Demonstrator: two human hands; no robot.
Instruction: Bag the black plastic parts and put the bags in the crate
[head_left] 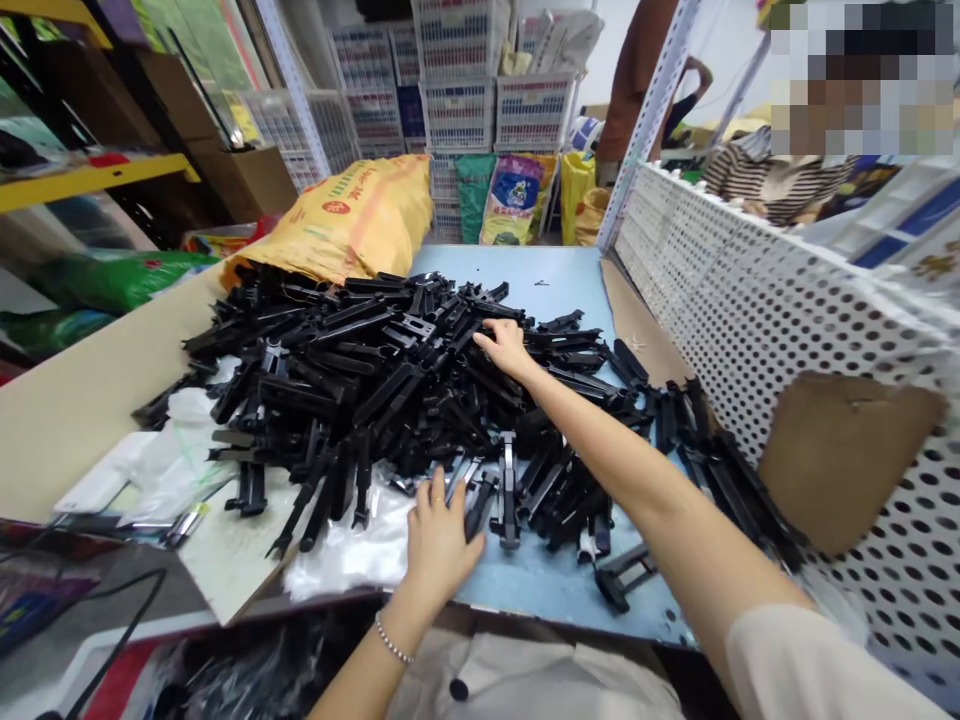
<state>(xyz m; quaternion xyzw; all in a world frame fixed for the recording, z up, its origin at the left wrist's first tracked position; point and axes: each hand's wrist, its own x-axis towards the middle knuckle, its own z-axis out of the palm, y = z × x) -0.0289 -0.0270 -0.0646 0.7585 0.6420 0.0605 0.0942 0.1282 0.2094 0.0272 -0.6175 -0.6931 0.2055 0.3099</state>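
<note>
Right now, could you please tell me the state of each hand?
Left hand: open, fingers spread, holding nothing visible.
Right hand: on the black plastic parts, cannot tell whether gripping one.

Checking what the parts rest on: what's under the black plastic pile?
The black plastic parts rest on a pale blue surface and white plastic film; beneath the pile's middle cannot be seen.

Two hands (439, 555) (508, 350), one black plastic heap (337, 370)
</note>
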